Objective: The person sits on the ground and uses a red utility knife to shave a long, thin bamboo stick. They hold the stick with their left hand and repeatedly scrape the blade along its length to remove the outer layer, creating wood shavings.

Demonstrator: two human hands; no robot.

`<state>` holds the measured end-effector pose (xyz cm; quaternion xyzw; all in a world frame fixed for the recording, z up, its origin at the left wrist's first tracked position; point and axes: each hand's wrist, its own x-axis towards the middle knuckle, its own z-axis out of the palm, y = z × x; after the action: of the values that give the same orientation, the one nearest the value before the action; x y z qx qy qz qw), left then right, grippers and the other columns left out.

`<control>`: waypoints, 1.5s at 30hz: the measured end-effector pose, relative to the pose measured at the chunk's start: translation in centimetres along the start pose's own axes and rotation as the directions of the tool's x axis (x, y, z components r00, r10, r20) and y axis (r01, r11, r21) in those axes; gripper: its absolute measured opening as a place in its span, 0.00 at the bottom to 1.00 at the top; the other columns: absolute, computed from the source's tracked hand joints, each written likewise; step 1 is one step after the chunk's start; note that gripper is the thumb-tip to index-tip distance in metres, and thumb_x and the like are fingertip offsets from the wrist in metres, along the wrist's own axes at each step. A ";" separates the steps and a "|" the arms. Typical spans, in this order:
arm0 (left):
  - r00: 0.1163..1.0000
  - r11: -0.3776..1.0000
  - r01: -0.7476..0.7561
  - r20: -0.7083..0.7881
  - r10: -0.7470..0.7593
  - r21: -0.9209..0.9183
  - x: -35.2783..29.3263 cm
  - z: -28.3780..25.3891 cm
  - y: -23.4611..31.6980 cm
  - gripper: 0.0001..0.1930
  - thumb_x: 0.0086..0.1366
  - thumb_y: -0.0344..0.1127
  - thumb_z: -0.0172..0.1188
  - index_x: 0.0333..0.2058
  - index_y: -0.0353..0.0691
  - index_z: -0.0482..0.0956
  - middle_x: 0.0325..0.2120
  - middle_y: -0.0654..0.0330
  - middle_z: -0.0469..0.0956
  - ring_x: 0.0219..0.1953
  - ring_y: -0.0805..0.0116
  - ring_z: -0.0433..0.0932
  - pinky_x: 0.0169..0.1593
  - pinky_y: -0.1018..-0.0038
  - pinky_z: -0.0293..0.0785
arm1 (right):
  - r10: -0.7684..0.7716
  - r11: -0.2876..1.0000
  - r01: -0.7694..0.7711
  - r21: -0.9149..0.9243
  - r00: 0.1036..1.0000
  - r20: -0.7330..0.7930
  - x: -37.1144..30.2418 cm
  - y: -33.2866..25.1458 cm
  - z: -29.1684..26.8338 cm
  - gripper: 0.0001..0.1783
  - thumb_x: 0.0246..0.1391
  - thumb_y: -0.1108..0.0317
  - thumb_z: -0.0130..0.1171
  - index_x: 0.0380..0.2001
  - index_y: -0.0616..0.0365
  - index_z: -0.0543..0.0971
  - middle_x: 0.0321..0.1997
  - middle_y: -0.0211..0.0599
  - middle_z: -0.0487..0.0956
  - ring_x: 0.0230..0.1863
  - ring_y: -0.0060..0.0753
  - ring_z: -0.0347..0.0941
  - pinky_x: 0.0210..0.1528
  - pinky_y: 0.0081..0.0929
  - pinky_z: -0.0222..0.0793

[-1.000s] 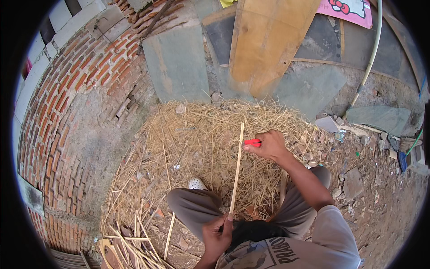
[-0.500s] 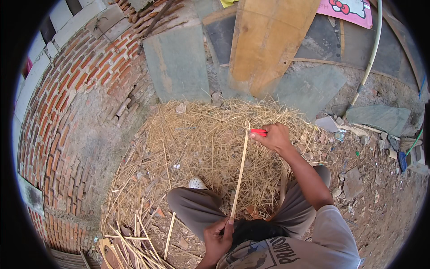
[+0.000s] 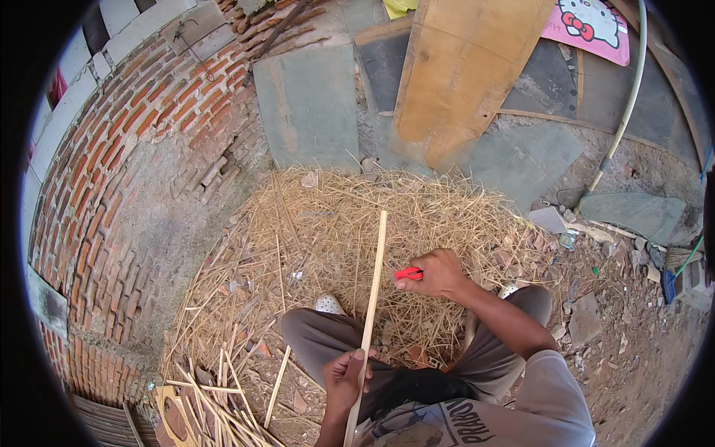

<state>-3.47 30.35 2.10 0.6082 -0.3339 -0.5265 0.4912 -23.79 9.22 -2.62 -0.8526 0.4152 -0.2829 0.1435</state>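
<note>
My left hand [image 3: 346, 378] is closed around a long, pale bamboo strip [image 3: 375, 279]. The strip slants upward from my lap, its far end free over the straw-like shavings. Level with the strip's upper half and to its right, my right hand [image 3: 436, 273] grips a red cutter knife [image 3: 409, 273] with a dark part near the fingers. Its blade is too small to make out. A small gap separates the knife from the strip. The lower end of the strip passes beneath my left hand toward the picture's bottom edge.
Bamboo shavings [image 3: 328, 201] cover the ground before my crossed legs. A bundle of cut strips [image 3: 220, 410] lies at the lower left. The brick wall [image 3: 97, 231] rises on the left; boards [image 3: 447, 74] lean at the back. Rubble [image 3: 588, 320] lies to the right.
My right hand with the knife has come back toward me, off the strip's far end. The strip has shifted left, and my left hand now grips it farther along, with more length behind.
</note>
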 end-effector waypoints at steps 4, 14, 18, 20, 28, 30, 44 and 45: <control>0.999 0.998 0.047 0.018 -0.046 -0.052 0.2 0.1 -0.1 0.15 0.71 0.37 0.50 0.39 0.30 0.81 0.16 0.65 0.72 0.12 0.81 0.65 0.17 0.85 0.61 | -0.054 0.998 0.055 0.029 0.998 -0.015 0.1 -0.4 0.7 0.39 0.41 0.23 0.54 0.13 0.52 0.77 0.10 0.38 0.72 0.13 0.44 0.71 0.19 0.38 0.65; 0.998 0.998 0.038 0.060 -0.035 -0.050 0.4 0.8 -0.7 0.17 0.70 0.40 0.51 0.39 0.30 0.80 0.15 0.63 0.71 0.12 0.80 0.66 0.15 0.84 0.59 | -0.086 0.996 0.085 -0.013 0.995 -0.048 0.3 0.1 0.7 0.39 0.38 0.24 0.57 0.10 0.53 0.74 0.09 0.35 0.72 0.13 0.41 0.70 0.19 0.36 0.65; 0.997 0.998 0.048 0.063 -0.046 -0.029 0.7 1.1 -0.3 0.14 0.71 0.37 0.51 0.40 0.32 0.81 0.17 0.64 0.73 0.14 0.81 0.66 0.18 0.84 0.62 | -0.083 0.994 0.078 -0.082 0.995 -0.061 0.9 0.8 0.6 0.38 0.36 0.24 0.59 0.08 0.52 0.72 0.09 0.33 0.70 0.12 0.40 0.69 0.19 0.36 0.64; 0.998 1.000 0.024 0.064 -0.023 -0.005 0.5 1.5 0.0 0.15 0.71 0.38 0.51 0.40 0.32 0.82 0.17 0.64 0.73 0.14 0.81 0.66 0.18 0.84 0.62 | -0.086 0.995 0.078 -0.068 0.988 -0.126 1.1 1.7 0.8 0.39 0.35 0.23 0.58 0.08 0.52 0.72 0.09 0.32 0.70 0.12 0.40 0.68 0.19 0.35 0.64; 0.996 0.998 0.053 0.072 -0.055 0.018 0.5 1.4 0.0 0.14 0.71 0.37 0.51 0.41 0.32 0.82 0.17 0.65 0.73 0.15 0.82 0.67 0.18 0.84 0.63 | -0.013 0.995 0.004 -0.097 0.995 -0.095 1.5 2.3 0.1 0.37 0.36 0.23 0.58 0.12 0.51 0.77 0.09 0.35 0.72 0.14 0.42 0.72 0.22 0.37 0.68; 0.996 0.998 0.057 0.073 -0.060 0.033 0.4 1.5 0.0 0.14 0.71 0.37 0.51 0.41 0.32 0.81 0.18 0.65 0.73 0.15 0.83 0.67 0.18 0.84 0.63 | 0.015 0.995 -0.026 -0.093 0.993 -0.119 1.7 2.8 -0.2 0.37 0.36 0.23 0.58 0.12 0.51 0.78 0.09 0.36 0.72 0.14 0.42 0.72 0.22 0.38 0.68; 0.986 0.996 0.073 0.147 -0.080 0.051 -0.9 1.6 -0.2 0.14 0.71 0.36 0.51 0.41 0.33 0.82 0.17 0.66 0.73 0.14 0.84 0.66 0.18 0.85 0.62 | 0.346 0.932 -0.361 -0.036 0.915 -0.208 2.9 7.6 -1.3 0.41 0.42 0.22 0.52 0.10 0.55 0.75 0.08 0.39 0.69 0.16 0.42 0.72 0.23 0.41 0.67; 0.974 0.997 0.051 0.218 -0.063 0.060 -1.6 1.7 -0.7 0.14 0.71 0.37 0.51 0.41 0.33 0.82 0.17 0.66 0.73 0.14 0.84 0.66 0.18 0.85 0.62 | 0.494 0.868 -0.496 0.037 0.851 -0.181 3.6 9.1 -2.0 0.41 0.43 0.22 0.51 0.10 0.55 0.75 0.08 0.39 0.69 0.16 0.42 0.72 0.23 0.41 0.67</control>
<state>-5.51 31.63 1.95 0.5688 -0.3826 -0.5952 0.4194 -28.95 0.77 -4.09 -0.6881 0.6334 -0.3118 0.1678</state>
